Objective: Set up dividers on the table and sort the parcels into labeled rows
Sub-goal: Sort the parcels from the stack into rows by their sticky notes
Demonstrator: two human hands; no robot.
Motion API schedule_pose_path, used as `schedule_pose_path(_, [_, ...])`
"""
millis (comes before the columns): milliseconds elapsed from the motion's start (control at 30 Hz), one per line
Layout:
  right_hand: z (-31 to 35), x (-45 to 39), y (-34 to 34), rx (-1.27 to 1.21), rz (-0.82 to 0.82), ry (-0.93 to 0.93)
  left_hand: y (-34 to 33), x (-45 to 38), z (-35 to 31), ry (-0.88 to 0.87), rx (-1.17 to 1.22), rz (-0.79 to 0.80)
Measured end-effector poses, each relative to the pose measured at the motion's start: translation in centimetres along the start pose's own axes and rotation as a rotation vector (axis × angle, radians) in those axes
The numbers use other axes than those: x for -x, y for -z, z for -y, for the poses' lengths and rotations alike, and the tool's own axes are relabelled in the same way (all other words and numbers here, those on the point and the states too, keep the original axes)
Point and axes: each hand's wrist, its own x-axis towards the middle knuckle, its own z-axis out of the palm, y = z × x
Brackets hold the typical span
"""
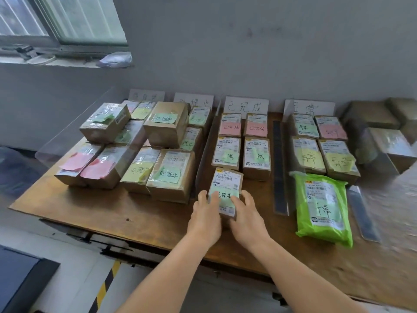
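1. Head view, table [158,222]: brown wooden top, set against a grey wall.
2. Held parcel [227,188]: small cardboard box with a shipping label and a green handwritten note, lying flat on the table at the near end of the third row, just right of a clear divider [204,159].
3. Left hand [206,216]: fingers curled over the box's near left edge, grasping it.
4. Right hand [247,214]: fingers curled over the box's near right edge, grasping it.
5. Third row: four boxes [242,143] in two pairs beyond the held parcel, the far pair with pink notes, the near pair with green; a white sign [246,106] stands against the wall behind them.
6. Left rows: stacked boxes [140,145] with pink, yellow and green notes, some two high; two white signs behind them, partly hidden.
7. Dark strip divider [279,168]: lies between the third and fourth rows.
8. Fourth row: four boxes [320,143] with yellow, green and pink notes, and a green plastic mailer [323,206] lying flat nearest the table's front edge.
9. Further boxes [383,132]: at the table's far right, blurred.
10. Window [56,21]: upper left, with clutter on its sill.
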Motion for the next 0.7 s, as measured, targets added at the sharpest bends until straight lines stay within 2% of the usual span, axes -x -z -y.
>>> schedule_pose_path(100, [0.5,-0.4,0.1,0.073,-0.029,0.038,0.2,-0.3,0.1,-0.143,-0.222,-0.069])
schedule_pose_path(200, [0.7,-0.9,0.2,0.189,-0.012,0.054,0.2,-1.1,0.4,-0.259,-0.328,-0.07])
schedule_pose_path(400, [0.8,-1.1,0.3,0.246,0.013,0.049,0.8,-1.6,0.5,-0.302,-0.365,-0.009])
schedule_pose_path(700, [0.0,0.2,4.3,0.277,-0.101,0.033,2.6,-1.8,-1.8,-0.381,-0.314,-0.029])
